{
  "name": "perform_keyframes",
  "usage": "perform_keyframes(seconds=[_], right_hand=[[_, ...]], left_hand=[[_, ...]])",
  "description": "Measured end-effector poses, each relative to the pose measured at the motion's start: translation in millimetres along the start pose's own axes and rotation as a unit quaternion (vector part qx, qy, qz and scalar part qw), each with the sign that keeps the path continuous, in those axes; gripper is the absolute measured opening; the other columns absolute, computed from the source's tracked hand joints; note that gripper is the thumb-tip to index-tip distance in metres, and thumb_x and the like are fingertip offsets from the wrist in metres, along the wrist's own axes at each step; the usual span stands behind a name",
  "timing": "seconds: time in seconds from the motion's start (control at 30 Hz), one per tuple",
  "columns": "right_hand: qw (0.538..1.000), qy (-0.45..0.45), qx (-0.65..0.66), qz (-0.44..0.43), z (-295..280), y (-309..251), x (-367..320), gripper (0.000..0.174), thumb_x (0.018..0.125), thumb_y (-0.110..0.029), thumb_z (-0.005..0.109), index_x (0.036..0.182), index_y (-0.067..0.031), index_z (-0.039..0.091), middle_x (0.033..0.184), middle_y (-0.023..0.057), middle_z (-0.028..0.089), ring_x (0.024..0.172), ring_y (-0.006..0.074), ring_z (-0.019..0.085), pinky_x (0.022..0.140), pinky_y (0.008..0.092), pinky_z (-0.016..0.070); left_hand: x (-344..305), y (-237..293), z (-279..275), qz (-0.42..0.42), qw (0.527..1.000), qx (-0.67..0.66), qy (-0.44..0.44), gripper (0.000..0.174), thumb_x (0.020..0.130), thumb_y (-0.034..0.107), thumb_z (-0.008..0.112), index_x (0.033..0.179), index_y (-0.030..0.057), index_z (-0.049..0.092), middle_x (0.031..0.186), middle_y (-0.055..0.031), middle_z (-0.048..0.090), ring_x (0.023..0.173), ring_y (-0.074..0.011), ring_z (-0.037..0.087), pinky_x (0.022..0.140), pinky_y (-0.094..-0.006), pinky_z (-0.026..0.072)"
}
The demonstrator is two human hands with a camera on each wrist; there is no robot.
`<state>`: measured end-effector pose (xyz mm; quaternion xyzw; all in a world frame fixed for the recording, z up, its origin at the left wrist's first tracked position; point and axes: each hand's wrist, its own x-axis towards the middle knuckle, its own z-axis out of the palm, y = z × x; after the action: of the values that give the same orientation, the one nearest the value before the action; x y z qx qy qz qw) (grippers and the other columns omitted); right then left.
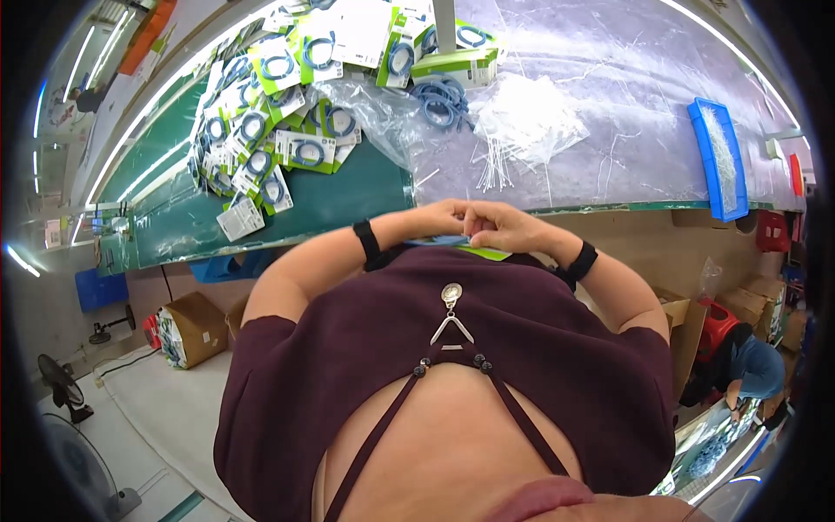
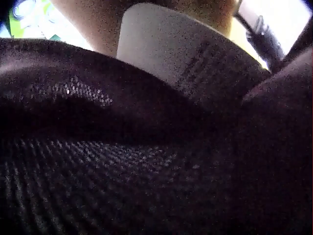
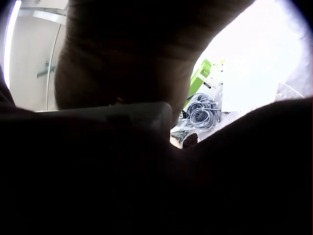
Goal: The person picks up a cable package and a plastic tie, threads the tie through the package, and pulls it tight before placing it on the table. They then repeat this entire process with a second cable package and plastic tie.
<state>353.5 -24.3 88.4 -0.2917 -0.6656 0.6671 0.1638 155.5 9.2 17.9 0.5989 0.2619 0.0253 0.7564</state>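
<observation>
- Pack [image 1: 484, 253]: green card w/ blue showing, at near edge of table [image 1: 609, 113], mid-scene, tight against chest; mostly hidden under both hands.
- Left hand [image 1: 437, 216]: on left part of pack, fingers curled, tips pressed together against those of other hand. Looks like a pinch on card's top edge; thumb not visible.
- Right hand [image 1: 511, 230]: on right part of pack, fingers curled over, knuckles up, green corner poking out beneath. Prob. a pinch grip, underside hidden.
- Wrist views no help. Left one nearly all dark fabric; right one dark, w/ grey cable coils [image 3: 200, 111] & green box [image 3: 201, 77] beyond. Can't tell fingers from either.
- Step in hand, as judged: finishing one pack, i.e. closing or tucking card round its cable, both hands at same spot.
- Far left: heap [image 1: 261, 143] of like green/blue packs.
- Far centre: loose blue cables [image 1: 441, 92] in clear bag, white ties [image 1: 522, 122] just right of them.
- Far right: blue tray [image 1: 718, 157] w/ more white strands.
- Next move, likely: firm hold w/ one hand so card doesn't spring open, other hand freed.
- After that, prob. a long reach far-left to heap, or far-centre for fresh cable & tie.
- Calls for lifting pack clear of table edge first, since v. close to body.
</observation>
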Motion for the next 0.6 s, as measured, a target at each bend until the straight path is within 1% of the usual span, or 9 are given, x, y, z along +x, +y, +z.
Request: perform_keyframes(seconds=[0.07,0.1,0.23,0.33,0.4,0.47,0.5,0.53,0.6], right_hand=[[0.999,0.026,0.047,0.013,1.9,4.1,-3.1,0.014,0.078,-0.005,0.065,0.087,-0.0048,0.054,0.077,0.0019,0.054,0.072,0.0098,0.050,0.065,0.0256,0.0423],[0.998,0.028,0.046,0.012,1.4,5.6,-3.6,0.014,0.078,-0.005,0.065,0.087,-0.0048,0.054,0.077,0.0019,0.054,0.072,0.0098,0.050,0.065,0.0256,0.0423],[0.999,0.044,0.012,0.010,2.9,6.3,-9.2,0.014,0.079,-0.006,0.064,0.087,-0.0053,0.053,0.077,0.0011,0.053,0.073,0.0091,0.049,0.065,0.0247,0.0419],[0.997,0.047,0.046,0.042,0.2,-2.1,-14.1,0.014,0.079,-0.006,0.064,0.088,-0.0051,0.052,0.076,0.0013,0.053,0.073,0.0089,0.050,0.065,0.0248,0.0419],[0.996,0.042,0.068,0.039,-3.2,-3.9,-20.3,0.014,0.079,-0.006,0.063,0.088,-0.0050,0.052,0.077,0.0017,0.053,0.073,0.0090,0.050,0.066,0.0249,0.0420],[0.992,0.032,0.116,0.031,-3.5,-4.2,-24.5,0.014,0.079,-0.006,0.062,0.089,-0.0049,0.052,0.078,0.0024,0.053,0.074,0.0093,0.050,0.067,0.0250,0.0422],[0.992,0.032,0.116,0.028,-3.2,-5.1,-23.5,0.014,0.079,-0.006,0.062,0.089,-0.0049,0.052,0.078,0.0024,0.053,0.074,0.0093,0.050,0.067,0.0250,0.0422],[0.995,0.038,0.090,0.026,-1.2,-5.6,-24.0,0.015,0.079,-0.006,0.062,0.090,-0.0046,0.052,0.080,0.0037,0.054,0.075,0.0109,0.051,0.067,0.0259,0.0427],[0.998,0.052,0.038,0.025,2.9,-6.9,-28.6,0.018,0.078,-0.005,0.062,0.093,-0.0039,0.053,0.082,0.0062,0.055,0.076,0.0142,0.053,0.069,0.0276,0.0437]], left_hand=[[-4.7,8.2,5.7,-0.015,1.000,0.001,0.020,0.028,0.081,0.017,0.062,0.107,0.0056,0.059,0.104,-0.0027,0.060,0.098,-0.0111,0.051,0.089,-0.0269,0.0404],[-6.1,10.1,7.6,-0.025,0.999,-0.003,0.029,0.028,0.081,0.017,0.062,0.107,0.0056,0.058,0.104,-0.0027,0.060,0.098,-0.0112,0.051,0.089,-0.0274,0.0403],[-1.8,16.8,7.4,-0.049,0.999,-0.019,-0.003,0.029,0.081,0.018,0.062,0.106,0.0053,0.058,0.106,-0.0030,0.060,0.100,-0.0112,0.050,0.090,-0.0277,0.0392],[2.2,20.4,9.6,-0.040,0.999,-0.006,-0.007,0.029,0.080,0.018,0.062,0.105,0.0053,0.058,0.102,-0.0025,0.060,0.099,-0.0112,0.050,0.090,-0.0276,0.0387],[3.8,20.8,10.9,-0.037,0.999,-0.001,-0.005,0.028,0.079,0.018,0.062,0.104,0.0053,0.058,0.101,-0.0022,0.060,0.099,-0.0111,0.050,0.090,-0.0276,0.0385],[4.1,19.4,11.7,-0.025,0.999,-0.016,-0.032,0.027,0.078,0.017,0.062,0.101,0.0053,0.058,0.098,-0.0017,0.058,0.097,-0.0109,0.050,0.089,-0.0273,0.0383],[3.9,19.6,9.7,-0.018,0.999,-0.023,-0.045,0.026,0.077,0.016,0.062,0.100,0.0053,0.058,0.096,-0.0014,0.058,0.096,-0.0108,0.050,0.088,-0.0272,0.0383],[3.0,19.1,8.7,-0.019,0.999,-0.022,-0.044,0.026,0.077,0.016,0.062,0.100,0.0053,0.058,0.096,-0.0014,0.058,0.096,-0.0108,0.050,0.088,-0.0272,0.0383],[4.3,17.5,9.2,-0.015,1.000,-0.007,-0.021,0.024,0.076,0.015,0.062,0.097,0.0054,0.058,0.095,-0.0012,0.056,0.095,-0.0116,0.050,0.087,-0.0267,0.0381]])
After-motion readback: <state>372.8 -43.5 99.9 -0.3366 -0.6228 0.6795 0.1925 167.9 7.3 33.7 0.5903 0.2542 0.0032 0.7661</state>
